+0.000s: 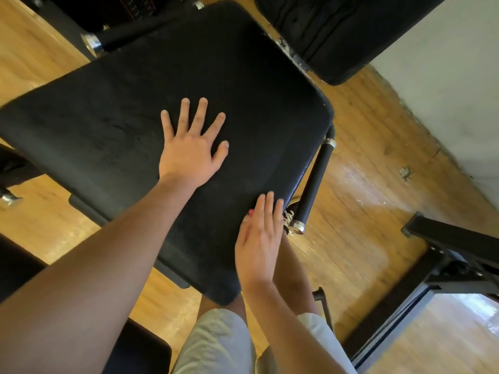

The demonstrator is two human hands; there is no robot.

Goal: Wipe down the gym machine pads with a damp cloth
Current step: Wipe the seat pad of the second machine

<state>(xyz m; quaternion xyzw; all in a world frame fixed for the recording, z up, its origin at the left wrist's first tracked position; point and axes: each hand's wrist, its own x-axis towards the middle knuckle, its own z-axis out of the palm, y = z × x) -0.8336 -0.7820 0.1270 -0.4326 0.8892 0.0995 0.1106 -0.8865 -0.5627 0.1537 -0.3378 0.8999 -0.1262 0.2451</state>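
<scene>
Head view: left hand (189,155) splayed flat on pad (243,76); right hand (259,238) straight-fingered at pad's right edge.

Large black pad (129,109), flat, textured, rounded corners

I can read no text, label, brand or number anywhere in front of me. The dark panel (135,5) at the far edge carries a few faint reddish marks, but they are too small and blurred for me to make out.
</scene>
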